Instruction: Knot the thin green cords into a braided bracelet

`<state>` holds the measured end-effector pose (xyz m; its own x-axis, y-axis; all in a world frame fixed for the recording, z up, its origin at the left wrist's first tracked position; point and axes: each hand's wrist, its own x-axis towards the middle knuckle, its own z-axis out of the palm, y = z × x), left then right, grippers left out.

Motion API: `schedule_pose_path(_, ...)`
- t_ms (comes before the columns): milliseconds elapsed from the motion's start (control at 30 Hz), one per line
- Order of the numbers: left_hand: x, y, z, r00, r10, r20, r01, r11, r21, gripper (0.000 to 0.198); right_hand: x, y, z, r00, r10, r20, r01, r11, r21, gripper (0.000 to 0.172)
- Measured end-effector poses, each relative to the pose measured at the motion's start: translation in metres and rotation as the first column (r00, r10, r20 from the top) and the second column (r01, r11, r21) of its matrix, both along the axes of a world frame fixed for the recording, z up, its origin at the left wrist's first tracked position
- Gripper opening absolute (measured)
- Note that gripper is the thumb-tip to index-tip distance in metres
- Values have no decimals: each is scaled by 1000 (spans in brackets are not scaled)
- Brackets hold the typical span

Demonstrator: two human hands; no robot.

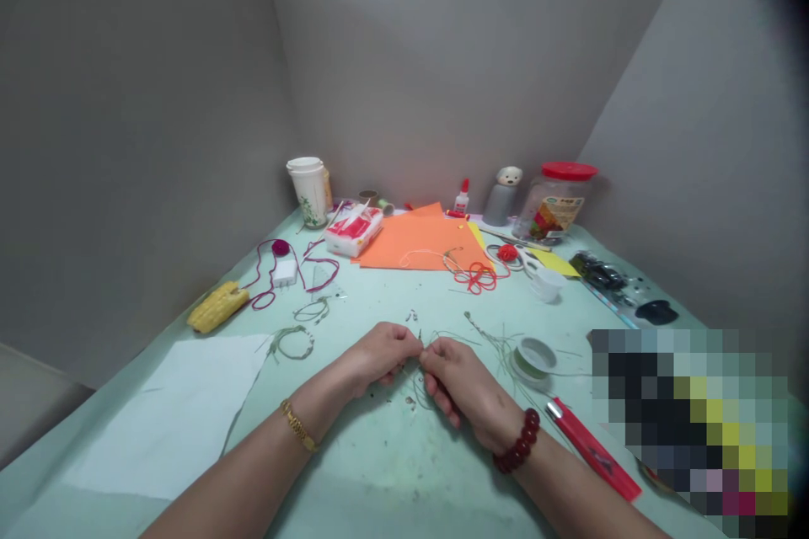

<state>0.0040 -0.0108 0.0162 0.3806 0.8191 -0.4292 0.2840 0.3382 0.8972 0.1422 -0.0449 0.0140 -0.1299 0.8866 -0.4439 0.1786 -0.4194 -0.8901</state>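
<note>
Near the middle of the table, my left hand and my right hand meet at the fingertips. Both are closed in a pinch on thin green cord, which loops down below the fingers. A small dark tip sticks up between the fingertips; what it is cannot be made out. More green cord lies loose to the right, beside a spool of cord. A braided green cord ring rests on the table left of my left hand. Small bits are scattered around the hands.
A red lighter-like tool lies right of my right forearm. White paper covers the left. Behind are orange sheets, a tissue pack, a white cup, red cord, a glue bottle and a red-lidded jar.
</note>
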Motion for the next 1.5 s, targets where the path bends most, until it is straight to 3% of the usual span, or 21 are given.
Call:
schedule_pose_path(200,-4,1,-9,995,-11,-103,22,993,114,20,4,-2,4,996,65,54,-62,997,-47,10)
schedule_pose_path(433,-3,-2,-18,974,100,-203,-34,952,306,14,6,-2,4,996,70,48,-68,997,-45,8)
schedule_pose_path(633,-3,-2,-15,970,103,-219,-39,960,278,16,5,-2,5,995,79,68,-76,996,-40,9)
schedule_pose_path(767,-1,-4,-13,982,34,-185,0,984,180,18,2,-6,11,969,154,192,-152,988,-25,14)
schedule_pose_path(867,0,-4,-14,991,29,-129,-9,988,152,18,-1,-9,14,915,198,352,-238,969,72,18)
schedule_pose_path(1033,0,-3,-16,997,43,-61,-37,995,95,14,-2,-8,5,849,154,505,-316,915,251,21)
schedule_pose_path(1233,1,-2,-15,997,42,-58,-37,995,91,16,-2,-11,-5,781,154,605,-413,854,316,19)
schedule_pose_path(1500,-1,-2,-10,999,30,-13,-29,999,35,19,-6,-22,-10,605,70,793,-513,796,321,18)
